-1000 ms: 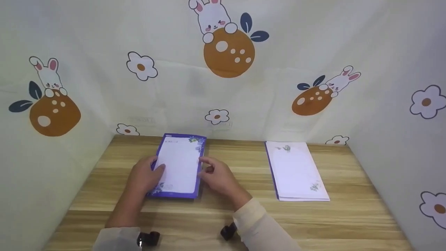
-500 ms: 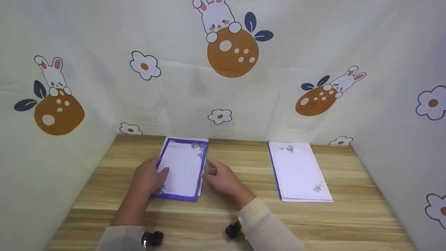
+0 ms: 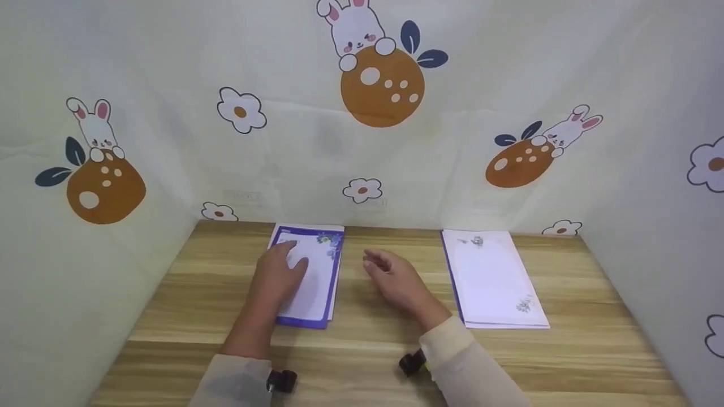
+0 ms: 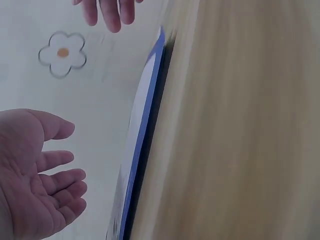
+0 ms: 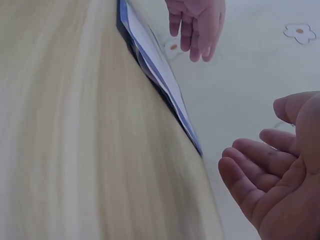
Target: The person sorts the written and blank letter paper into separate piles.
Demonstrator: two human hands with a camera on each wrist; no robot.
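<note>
On the left half of the table lies a stack of blue-bordered letter paper (image 3: pixel 317 299), its top sheet white inside with blue flowers at the corner. A white edge sticks out from under it at the back and right. My left hand (image 3: pixel 280 277) hovers over this stack and hides part of its left side. In the left wrist view its fingers (image 4: pixel 62 182) are loosely bent, holding nothing. My right hand (image 3: pixel 396 280) hangs in the air right of the stack, fingers relaxed and apart from the paper. The right wrist view shows its palm (image 5: pixel 295 195) bare.
A second stack of white paper (image 3: pixel 495 277) with small floral prints and a blue edge lies at the right. Wood-grain table (image 3: pixel 373 350) runs up to a curtain (image 3: pixel 305 164) printed with rabbits and oranges, behind and at both sides.
Both hands have let go of the left stack's sides and lifted; the left moved in over the paper, the right away to the right. The blue-bordered sheet slid nearer, baring white paper under it.
</note>
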